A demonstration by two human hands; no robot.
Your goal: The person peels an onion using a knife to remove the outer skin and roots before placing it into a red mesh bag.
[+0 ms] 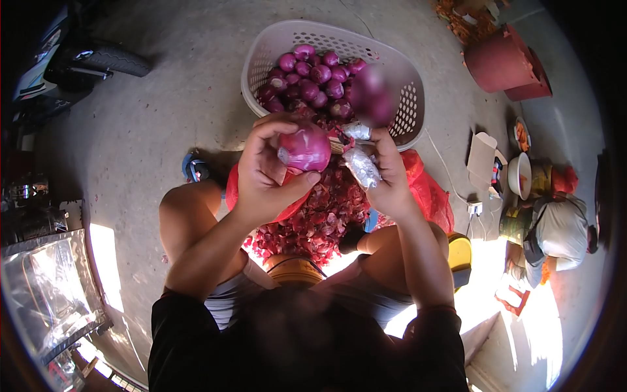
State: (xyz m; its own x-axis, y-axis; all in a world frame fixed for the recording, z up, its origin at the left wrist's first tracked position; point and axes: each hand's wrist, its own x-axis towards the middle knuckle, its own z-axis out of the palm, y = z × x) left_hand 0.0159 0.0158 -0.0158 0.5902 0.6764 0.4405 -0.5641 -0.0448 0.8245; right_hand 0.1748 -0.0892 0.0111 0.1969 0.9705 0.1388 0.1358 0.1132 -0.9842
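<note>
My left hand is wrapped round a large red onion, its pale cut end toward the thumb. Close beside it, my right hand is bent with thumb and forefinger toward each other. Silver wrapping covers these two fingertips. A small pale piece shows by them, and I cannot tell what it is. Beyond both hands, a grey plastic basket holds many purple onions, with a blurred purple patch on its right side. Below the hands lies a heap of red onion skins between my knees.
Red mesh sacking lies beside the skins. A motorbike wheel stands at upper left, and reddish buckets lie at upper right. On the right are a white bowl, an open carton and a power socket with cables.
</note>
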